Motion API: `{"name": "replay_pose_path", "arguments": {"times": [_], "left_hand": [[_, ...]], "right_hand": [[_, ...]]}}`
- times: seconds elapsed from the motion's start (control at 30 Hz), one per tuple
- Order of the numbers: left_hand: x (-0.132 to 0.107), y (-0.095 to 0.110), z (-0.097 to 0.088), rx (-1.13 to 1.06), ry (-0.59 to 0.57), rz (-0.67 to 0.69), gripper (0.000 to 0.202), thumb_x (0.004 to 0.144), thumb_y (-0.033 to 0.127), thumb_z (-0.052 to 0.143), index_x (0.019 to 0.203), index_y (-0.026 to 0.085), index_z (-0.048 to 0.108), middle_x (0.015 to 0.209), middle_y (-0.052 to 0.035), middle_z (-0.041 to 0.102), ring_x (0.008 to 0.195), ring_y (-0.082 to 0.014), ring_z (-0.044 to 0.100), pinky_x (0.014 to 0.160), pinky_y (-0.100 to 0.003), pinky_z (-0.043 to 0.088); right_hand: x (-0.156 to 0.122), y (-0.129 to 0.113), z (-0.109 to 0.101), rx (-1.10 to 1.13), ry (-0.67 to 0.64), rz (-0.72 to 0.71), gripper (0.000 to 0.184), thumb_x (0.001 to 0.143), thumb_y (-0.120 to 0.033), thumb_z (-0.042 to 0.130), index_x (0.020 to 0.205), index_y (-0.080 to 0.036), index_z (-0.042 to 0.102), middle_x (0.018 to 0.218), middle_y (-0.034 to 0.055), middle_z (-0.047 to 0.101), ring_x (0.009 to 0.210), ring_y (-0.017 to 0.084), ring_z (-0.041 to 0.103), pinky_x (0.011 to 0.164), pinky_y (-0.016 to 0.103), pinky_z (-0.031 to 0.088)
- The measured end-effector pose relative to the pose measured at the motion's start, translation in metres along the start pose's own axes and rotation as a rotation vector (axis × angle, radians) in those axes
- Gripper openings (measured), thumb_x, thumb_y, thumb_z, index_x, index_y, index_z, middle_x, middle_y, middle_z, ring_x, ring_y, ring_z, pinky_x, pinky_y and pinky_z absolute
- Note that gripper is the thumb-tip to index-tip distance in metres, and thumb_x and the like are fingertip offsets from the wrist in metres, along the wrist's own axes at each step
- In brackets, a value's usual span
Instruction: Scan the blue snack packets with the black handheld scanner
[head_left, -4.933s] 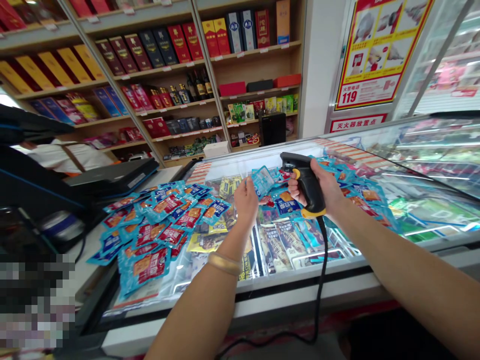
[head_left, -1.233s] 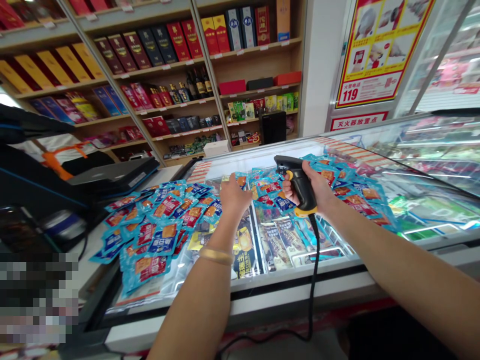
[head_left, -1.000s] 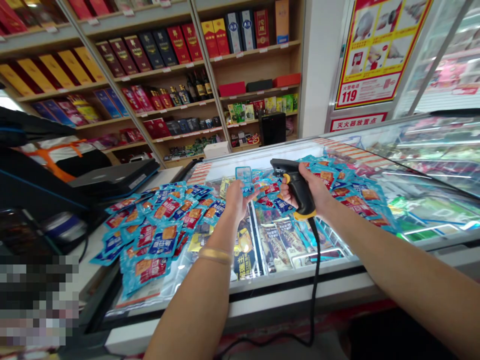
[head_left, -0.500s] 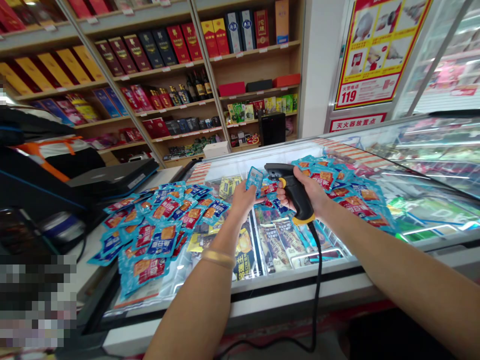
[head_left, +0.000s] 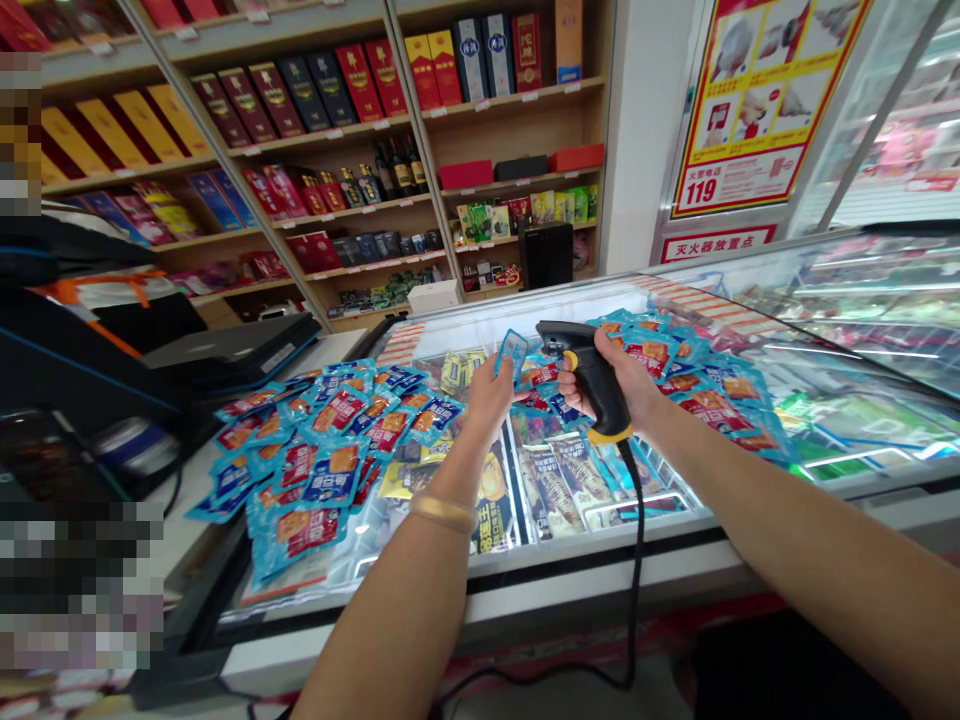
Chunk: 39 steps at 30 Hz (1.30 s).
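My right hand (head_left: 628,382) grips a black barcode scanner (head_left: 587,376) with a yellow trim, its head pointing left. My left hand (head_left: 488,398) pinches a small blue snack packet (head_left: 512,352) and holds it upright just in front of the scanner's head. Both hands hover over the glass lid of a chest freezer (head_left: 615,545). A heap of blue and red snack packets (head_left: 322,450) lies on the glass left of my left hand. Another heap of packets (head_left: 697,385) lies to the right, behind my right hand.
The scanner's black cable (head_left: 637,600) hangs down over the freezer's front edge. A black till terminal (head_left: 82,370) stands at the left. Wooden shelves (head_left: 337,150) with boxes and bottles fill the back wall. A red and yellow poster (head_left: 757,100) hangs at right.
My left hand picked a packet off the glass about a second ago and raised it to the scanner's head. The scanner stayed nearly in place.
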<state>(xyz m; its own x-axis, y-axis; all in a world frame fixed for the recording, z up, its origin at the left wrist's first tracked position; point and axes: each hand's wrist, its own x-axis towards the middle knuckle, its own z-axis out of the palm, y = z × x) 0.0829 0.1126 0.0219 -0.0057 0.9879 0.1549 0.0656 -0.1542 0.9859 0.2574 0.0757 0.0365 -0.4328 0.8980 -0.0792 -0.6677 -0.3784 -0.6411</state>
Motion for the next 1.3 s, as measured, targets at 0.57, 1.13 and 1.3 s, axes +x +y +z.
{"name": "replay_pose_path", "arguments": {"times": [0.57,1.13,1.3], "left_hand": [[-0.046,0.011,-0.190,1.306,0.384,0.160,0.056,0.091,0.044,0.039,0.143,0.022,0.042,0.147,-0.0187,0.038,0.137,-0.0381,0.032,0.109,-0.060,0.026],[-0.048,0.018,-0.153,1.358,0.292,0.206,0.062,0.092,0.050,0.039,0.148,0.022,0.032,0.156,-0.0164,0.022,0.144,-0.0400,0.013,0.111,-0.064,0.015],[-0.031,0.020,-0.080,1.172,0.076,0.302,0.062,0.091,0.044,0.044,0.146,0.018,0.033,0.152,-0.0181,0.033,0.142,-0.0346,0.026,0.112,-0.058,0.024]], "right_hand": [[0.061,0.094,0.092,0.049,-0.093,0.248,0.051,0.094,-0.059,0.037,0.080,-0.013,0.055,0.061,0.0067,0.059,0.053,0.013,0.057,0.052,0.022,0.051],[0.046,0.055,0.070,0.053,-0.075,0.189,0.055,0.094,-0.062,0.032,0.079,-0.014,0.054,0.062,0.0062,0.056,0.055,0.013,0.055,0.049,0.022,0.050],[0.025,0.004,0.029,0.037,-0.009,0.048,0.051,0.093,-0.060,0.034,0.083,-0.015,0.053,0.064,0.0057,0.056,0.056,0.013,0.055,0.051,0.023,0.051]]}}
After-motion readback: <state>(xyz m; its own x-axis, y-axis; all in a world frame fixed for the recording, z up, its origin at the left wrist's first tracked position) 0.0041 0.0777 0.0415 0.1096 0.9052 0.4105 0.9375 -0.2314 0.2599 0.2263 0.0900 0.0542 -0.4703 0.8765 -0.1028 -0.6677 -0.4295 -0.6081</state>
